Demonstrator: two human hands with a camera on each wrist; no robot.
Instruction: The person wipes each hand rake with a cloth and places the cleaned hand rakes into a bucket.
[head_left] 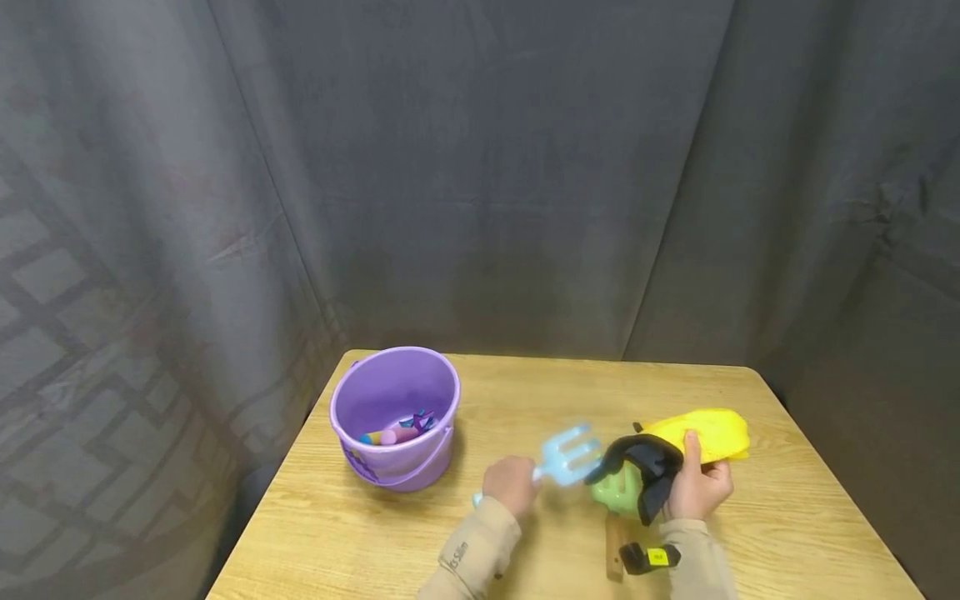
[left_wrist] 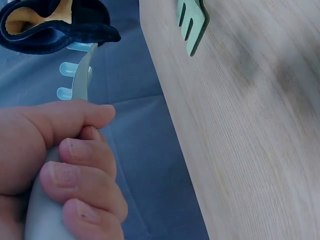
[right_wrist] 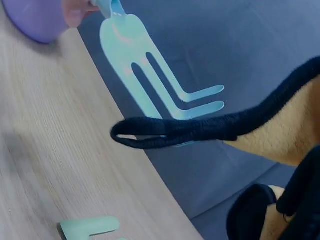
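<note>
My left hand (head_left: 512, 485) grips the handle of a light blue toy hand fork (head_left: 567, 457), its fingers curled round it in the left wrist view. The fork's tines point right, held up over the table. My right hand (head_left: 699, 485) pinches a yellow cloth item (head_left: 705, 433) with black trim, thumb on top of the yellow fabric. A black looped flap (head_left: 652, 458) hangs from the cloth on its left side. In the right wrist view the black trim (right_wrist: 200, 131) overlaps the fork's tines. Below the flap lies a green fork (head_left: 617, 492) with a wooden handle, partly hidden.
A purple bucket (head_left: 442, 454) stands at the table's left, with several small colourful things (head_left: 405, 431) inside. A black piece with a yellow label (head_left: 649, 557) shows beside my right wrist. Grey curtains (head_left: 487, 183) hang behind the wooden table (head_left: 540, 383).
</note>
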